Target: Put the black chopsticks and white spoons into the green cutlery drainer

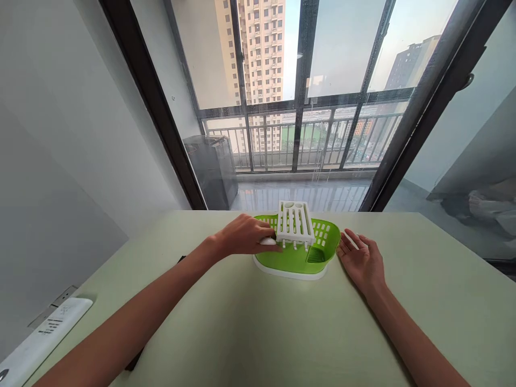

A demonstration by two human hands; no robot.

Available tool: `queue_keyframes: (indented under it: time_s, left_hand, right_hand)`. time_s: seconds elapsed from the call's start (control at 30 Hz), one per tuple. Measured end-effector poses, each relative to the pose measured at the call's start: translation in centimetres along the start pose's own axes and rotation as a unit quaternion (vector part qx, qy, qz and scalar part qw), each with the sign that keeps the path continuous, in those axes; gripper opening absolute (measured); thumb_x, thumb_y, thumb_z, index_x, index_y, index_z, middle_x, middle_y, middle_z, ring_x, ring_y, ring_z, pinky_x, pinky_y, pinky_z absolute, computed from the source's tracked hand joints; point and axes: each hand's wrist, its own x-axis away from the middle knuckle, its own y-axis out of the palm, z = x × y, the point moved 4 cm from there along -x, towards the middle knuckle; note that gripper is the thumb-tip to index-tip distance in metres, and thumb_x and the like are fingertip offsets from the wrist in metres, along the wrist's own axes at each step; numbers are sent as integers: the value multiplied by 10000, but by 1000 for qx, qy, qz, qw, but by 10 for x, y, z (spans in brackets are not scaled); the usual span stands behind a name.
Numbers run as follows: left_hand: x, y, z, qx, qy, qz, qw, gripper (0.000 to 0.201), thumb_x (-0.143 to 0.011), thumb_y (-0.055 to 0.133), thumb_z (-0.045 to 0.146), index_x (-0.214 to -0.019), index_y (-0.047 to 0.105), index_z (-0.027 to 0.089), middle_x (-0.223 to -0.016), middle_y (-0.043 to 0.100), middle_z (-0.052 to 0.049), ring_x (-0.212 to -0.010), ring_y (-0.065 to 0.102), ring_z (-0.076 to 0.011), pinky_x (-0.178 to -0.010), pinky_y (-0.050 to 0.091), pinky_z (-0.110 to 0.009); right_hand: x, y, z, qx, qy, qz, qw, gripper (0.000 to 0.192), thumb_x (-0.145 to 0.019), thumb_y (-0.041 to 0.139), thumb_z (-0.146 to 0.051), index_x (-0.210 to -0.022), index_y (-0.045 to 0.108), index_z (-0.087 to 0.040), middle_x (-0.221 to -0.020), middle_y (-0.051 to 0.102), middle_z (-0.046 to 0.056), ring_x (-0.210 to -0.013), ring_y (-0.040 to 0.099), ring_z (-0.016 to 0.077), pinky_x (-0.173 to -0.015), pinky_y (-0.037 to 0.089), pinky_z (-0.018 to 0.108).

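A green plastic basket with slotted walls and a white base stands near the far edge of the table. Across its top sits a white slotted rack with small hooks along its front edge. My left hand is closed at the basket's left end, its fingers around a smooth white rounded object; most of that object is hidden. My right hand is open beside the basket's right end, palm turned up and fingers spread, holding nothing. Its fingertips are close to the green wall; whether they touch it I cannot tell.
On the pale green table, a long white device lies at the left by the wall. A dark object is partly covered by my left forearm. Beyond the table are glass doors and a grey appliance.
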Motion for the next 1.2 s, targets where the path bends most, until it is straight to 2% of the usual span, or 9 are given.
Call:
queue_keyframes:
  time_s: [0.2,0.43,0.57,0.67,0.8,0.9,0.97,1.07,1.2]
  left_hand:
    - [4,1,3,-38,33,31,998,451,-1034,542,550,-930,783,183,-845,803,-68,-722,745,-193,-533,434,-265]
    - [7,-1,8,-112,93,80,986,444,-1065,492,513,-883,727,183,-757,767,-38,-678,709,-163,-550,482,-261]
    - [10,-27,11,-123,118,121,978,382,-1031,580,490,-853,694,172,-719,745,-13,-596,655,-136,-544,476,-257]
    - [15,-58,7,-124,95,147,977,355,-1005,624,501,-883,711,178,-725,753,-6,-588,650,-121,-534,460,-240]
    - [29,-99,-9,-114,-38,230,966,409,-1003,607,542,-859,766,194,-714,774,-5,-576,668,-108,-553,469,-218]
    - [48,-122,-23,-90,-213,340,911,490,-997,583,568,-753,773,188,-602,732,4,-481,606,-106,-491,435,-222]
    - [64,-127,-31,-32,-328,373,867,541,-984,586,579,-653,736,178,-533,691,3,-427,559,-106,-456,425,-225]
    - [88,-114,-42,82,-454,306,833,600,-962,597,605,-550,663,174,-473,648,-3,-376,511,-99,-412,413,-216]
    - [127,-72,-54,188,-523,118,823,608,-888,636,679,-546,626,175,-514,670,-22,-353,512,-106,-358,372,-216]
  right_hand:
    - [1,1,-1,-8,-1,-2,1000,263,-815,738,-356,-1057,745,-254,-1052,724,53,-951,711,191,-826,653,301]
    - [4,6,-3,-33,2,8,999,333,-762,740,-297,-1076,732,-186,-1031,724,66,-892,712,163,-746,656,259]
    - [5,6,-4,-41,5,15,999,326,-759,734,-284,-1073,728,-199,-1030,727,68,-898,713,173,-723,665,278]
    - [4,5,-4,-43,9,20,999,338,-748,741,-282,-1075,723,-200,-1046,724,73,-916,712,177,-739,668,286]
    - [3,4,-4,-44,10,24,999,347,-739,740,-278,-1075,719,-196,-1069,719,78,-921,710,176,-749,668,282]
    - [4,5,-5,-43,12,23,999,354,-740,735,-277,-1082,718,-187,-1078,717,84,-923,709,176,-754,667,277]
    - [5,5,-5,-41,13,22,999,368,-733,738,-274,-1086,718,-174,-1070,715,90,-920,709,175,-761,665,269]
    - [5,4,-6,-39,13,23,999,383,-719,746,-276,-1084,718,-164,-1038,712,87,-912,710,175,-768,662,262]
    - [5,3,-7,-35,12,25,999,393,-703,755,-268,-1079,717,-161,-1019,712,81,-914,712,172,-764,659,246]
